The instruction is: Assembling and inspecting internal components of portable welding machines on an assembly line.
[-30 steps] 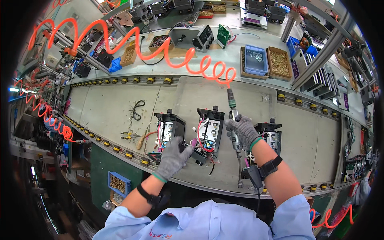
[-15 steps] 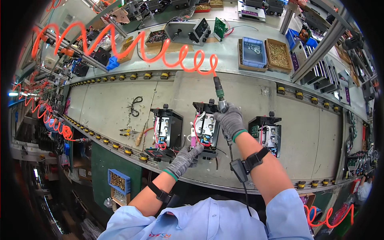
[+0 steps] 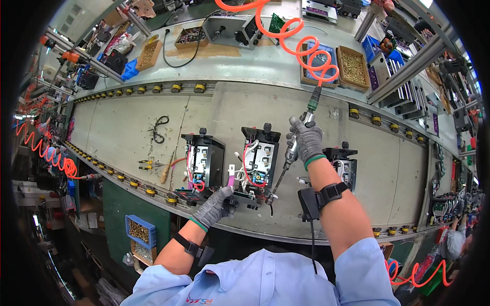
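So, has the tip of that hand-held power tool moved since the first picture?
Yes: judged against the bench's near edge, the tip of the power tool has moved away from that edge and leftward.

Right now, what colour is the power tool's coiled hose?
The coiled hose is orange-red, best seen in the head view.

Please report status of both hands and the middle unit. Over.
Right hand holds air driver; left hand at dark front panel. Middle unit open, wires exposed. Wires close to driver tip.
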{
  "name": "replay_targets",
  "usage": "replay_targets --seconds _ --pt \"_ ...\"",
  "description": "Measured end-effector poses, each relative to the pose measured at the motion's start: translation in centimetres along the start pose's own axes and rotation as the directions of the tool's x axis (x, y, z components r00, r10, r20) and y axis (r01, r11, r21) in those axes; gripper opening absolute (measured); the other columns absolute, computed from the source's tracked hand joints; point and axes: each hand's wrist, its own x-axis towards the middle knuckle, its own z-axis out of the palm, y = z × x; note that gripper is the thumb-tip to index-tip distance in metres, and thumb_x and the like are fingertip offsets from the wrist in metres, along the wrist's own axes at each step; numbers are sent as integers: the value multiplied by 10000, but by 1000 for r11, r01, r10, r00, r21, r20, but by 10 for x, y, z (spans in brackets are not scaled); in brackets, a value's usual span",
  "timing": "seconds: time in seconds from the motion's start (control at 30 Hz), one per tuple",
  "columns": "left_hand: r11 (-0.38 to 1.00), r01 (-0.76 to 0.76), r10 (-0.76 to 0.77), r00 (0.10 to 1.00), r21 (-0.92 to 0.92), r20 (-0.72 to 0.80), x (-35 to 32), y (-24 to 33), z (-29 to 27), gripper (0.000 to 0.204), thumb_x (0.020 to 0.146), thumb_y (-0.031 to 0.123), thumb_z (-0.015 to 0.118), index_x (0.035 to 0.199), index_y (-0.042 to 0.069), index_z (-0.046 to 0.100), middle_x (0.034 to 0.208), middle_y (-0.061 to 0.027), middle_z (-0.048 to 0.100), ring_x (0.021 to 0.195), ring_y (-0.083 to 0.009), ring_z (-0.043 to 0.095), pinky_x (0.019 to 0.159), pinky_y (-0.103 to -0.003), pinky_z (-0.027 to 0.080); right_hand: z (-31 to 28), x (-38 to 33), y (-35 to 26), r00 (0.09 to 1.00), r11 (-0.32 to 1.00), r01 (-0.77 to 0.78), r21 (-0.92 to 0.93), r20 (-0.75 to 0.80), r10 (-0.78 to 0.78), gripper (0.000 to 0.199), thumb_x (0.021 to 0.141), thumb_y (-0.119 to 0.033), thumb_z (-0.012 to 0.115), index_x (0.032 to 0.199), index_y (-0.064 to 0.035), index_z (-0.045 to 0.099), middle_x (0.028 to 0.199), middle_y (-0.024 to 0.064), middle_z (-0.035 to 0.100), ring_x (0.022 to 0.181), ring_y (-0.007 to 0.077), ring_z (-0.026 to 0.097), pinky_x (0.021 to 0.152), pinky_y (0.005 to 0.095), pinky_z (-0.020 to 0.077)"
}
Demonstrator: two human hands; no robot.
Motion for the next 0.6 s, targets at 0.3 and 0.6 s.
replay_targets --seconds 0.3,0.6 --pt "971 103 -86 993 -216 87 0 -5 2 843 701 779 758 1156 71 706 893 -156 711 616 -239 634 479 -341 482 6 24 37 991 997 -81 15 -109 82 258 912 -159 796 1013 -117 563 770 61 616 543 201 618 440 367 481" --pt "898 185 -123 977 -399 176 7 -26 -8 920 696 816 713 1192 40 701 923 -221 718 544 -228 535 478 -339 430 -12 48 77 959 968 -182 173 -185 214 283 912 -99 737 1070 -133 505 739 67 595 529 238 618 435 397 496"
